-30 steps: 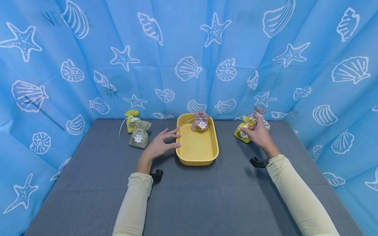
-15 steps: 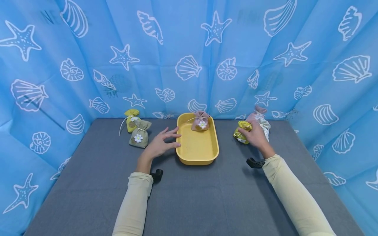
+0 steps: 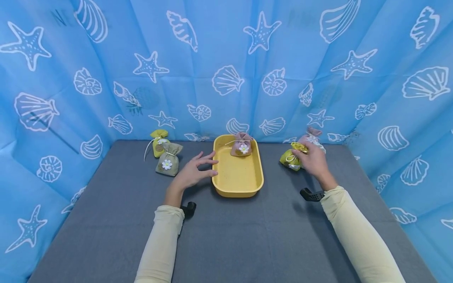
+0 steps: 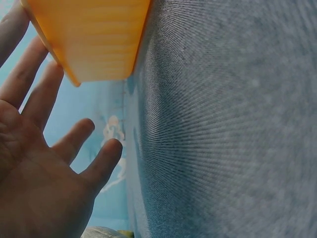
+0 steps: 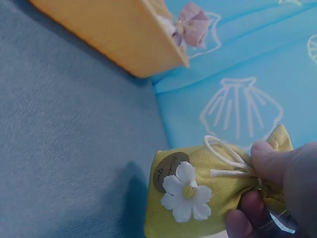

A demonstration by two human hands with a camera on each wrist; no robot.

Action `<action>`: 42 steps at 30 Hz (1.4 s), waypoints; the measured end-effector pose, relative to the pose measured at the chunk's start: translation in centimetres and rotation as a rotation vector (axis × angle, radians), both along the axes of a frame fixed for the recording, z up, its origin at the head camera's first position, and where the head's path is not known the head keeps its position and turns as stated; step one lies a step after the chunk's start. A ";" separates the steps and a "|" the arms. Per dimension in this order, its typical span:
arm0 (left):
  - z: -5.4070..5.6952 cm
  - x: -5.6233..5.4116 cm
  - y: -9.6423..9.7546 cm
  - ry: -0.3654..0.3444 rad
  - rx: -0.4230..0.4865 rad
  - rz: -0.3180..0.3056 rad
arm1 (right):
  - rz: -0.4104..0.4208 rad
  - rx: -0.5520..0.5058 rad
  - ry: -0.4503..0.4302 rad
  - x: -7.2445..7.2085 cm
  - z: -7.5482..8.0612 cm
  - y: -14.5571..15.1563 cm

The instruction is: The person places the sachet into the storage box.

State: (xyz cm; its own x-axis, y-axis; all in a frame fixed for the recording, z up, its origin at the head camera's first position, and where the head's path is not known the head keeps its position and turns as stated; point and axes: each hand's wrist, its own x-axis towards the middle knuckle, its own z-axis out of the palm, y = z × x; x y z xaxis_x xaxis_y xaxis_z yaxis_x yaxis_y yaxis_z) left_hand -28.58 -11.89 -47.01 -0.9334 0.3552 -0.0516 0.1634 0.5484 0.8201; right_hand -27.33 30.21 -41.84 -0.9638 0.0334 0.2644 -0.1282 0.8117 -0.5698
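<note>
My right hand (image 3: 315, 159) pinches a yellow drawstring pouch (image 5: 198, 193) by its gathered neck, thumb on one side and fingers on the other. A white flower, a dark oval label and a white cord show on the pouch. Left of it stands a yellow plastic tub (image 3: 238, 175), with a pink pouch (image 3: 241, 144) at its far end. My left hand (image 3: 194, 172) has its fingers spread, the fingertips right at the tub's left rim. The left wrist view shows that palm with nothing in it.
Behind my right hand stand a pink pouch (image 3: 313, 135) and a whitish one, partly hidden. On the left are a yellow pouch (image 3: 158, 144) and a grey-green pouch (image 3: 168, 160). A blue shell-print curtain (image 3: 198, 78) borders the grey table (image 3: 233, 243).
My right hand shifts slightly left, then back right, and the yellow pouch in its grip tilts. My left hand and the tub stay in place.
</note>
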 end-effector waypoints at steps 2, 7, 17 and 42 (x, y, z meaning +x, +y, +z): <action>0.0 0.0 -0.1 -0.001 0.000 0.002 | 0.001 0.001 0.015 0.1 0.5 -0.2; 0.0 0.1 -0.2 0.005 0.002 -0.001 | 0.001 0.022 0.043 0.5 1.7 -0.9; -0.1 0.1 -0.3 0.001 -0.006 0.002 | 0.006 -0.014 0.046 1.0 4.4 -2.8; 0.1 0.0 0.0 0.000 -0.010 -0.006 | 0.201 -0.098 0.076 -0.1 6.9 -10.9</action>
